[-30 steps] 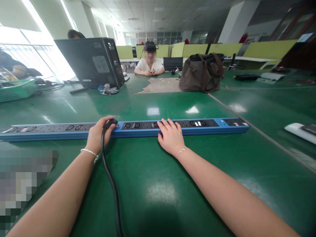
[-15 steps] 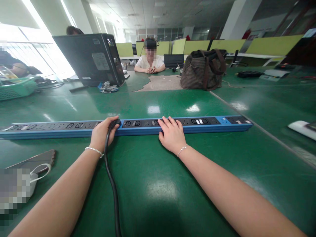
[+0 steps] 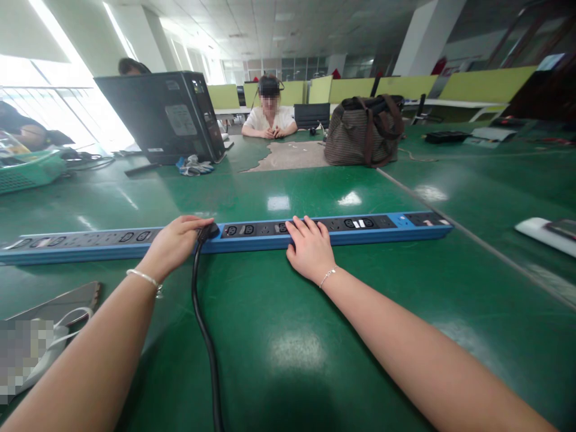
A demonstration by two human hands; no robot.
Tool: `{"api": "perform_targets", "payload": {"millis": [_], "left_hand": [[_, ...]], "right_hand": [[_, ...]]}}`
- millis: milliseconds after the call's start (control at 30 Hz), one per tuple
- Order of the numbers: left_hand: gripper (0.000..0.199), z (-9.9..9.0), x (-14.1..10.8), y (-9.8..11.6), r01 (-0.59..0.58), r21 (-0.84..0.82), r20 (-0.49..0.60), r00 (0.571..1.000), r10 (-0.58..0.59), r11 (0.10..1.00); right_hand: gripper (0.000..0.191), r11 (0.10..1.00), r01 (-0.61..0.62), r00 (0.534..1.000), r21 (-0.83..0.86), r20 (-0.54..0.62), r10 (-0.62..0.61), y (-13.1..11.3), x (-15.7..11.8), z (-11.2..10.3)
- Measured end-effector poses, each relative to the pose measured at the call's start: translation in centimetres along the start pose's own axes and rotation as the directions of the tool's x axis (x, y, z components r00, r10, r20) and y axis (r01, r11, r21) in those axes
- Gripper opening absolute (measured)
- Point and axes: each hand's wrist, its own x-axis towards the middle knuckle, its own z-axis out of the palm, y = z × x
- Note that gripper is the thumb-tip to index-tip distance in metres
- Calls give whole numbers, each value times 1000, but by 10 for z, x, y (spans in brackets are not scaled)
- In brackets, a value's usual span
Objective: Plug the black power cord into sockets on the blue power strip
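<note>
A long blue power strip [image 3: 252, 244] with black sockets lies across the green table. My left hand [image 3: 173, 243] is at its middle, coming from the left side of a black plug [image 3: 210, 231], with the fingers closed around the plug's edge; the thumb is mostly hidden. From the plug a thick black cord [image 3: 202, 324] runs down toward me over the table. My right hand [image 3: 310, 249] rests open on the strip further right, fingers spread over the sockets and the near edge.
A black computer case [image 3: 148, 120] stands at the back left beside gloves [image 3: 194, 165]. A brown bag [image 3: 360, 135] sits behind the strip. Another person [image 3: 269, 117] sits across the table. A green basket [image 3: 31, 171] is far left, a grey flat device [image 3: 67, 300] near left, a white object [image 3: 546, 235] at right.
My left hand has turned and shifted left around the plug, so its wrist is further left. My right hand stays on the strip. The view has shifted slightly.
</note>
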Motion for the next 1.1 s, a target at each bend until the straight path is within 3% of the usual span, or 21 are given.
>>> {"api": "perform_targets", "payload": {"millis": [167,300,467,700,867,1100], "left_hand": [[48,-3,11,24,130,286,90,983,-162,949],[47,-3,18,42,76,485,223,953,-207,871],[45,-7,23,50,-4,549,302,933,-194,836],[55,0,2,53,178,516,152,943,-294,838],[51,0,5,56,181,522,172,935,-310,834],[54,4,1,60,214,520,118,941,-317,827]], "right_hand": [[53,1000,-4,1000,5,-6,4,0,0,0],[53,1000,3,1000,11,0,-3,0,0,0],[53,1000,0,1000,11,12,0,0,1,-1],[53,1000,9,1000,13,16,-10,0,0,-1],[53,1000,4,1000,-1,21,-3,0,0,-1],[53,1000,6,1000,6,20,-6,0,0,-1]]}}
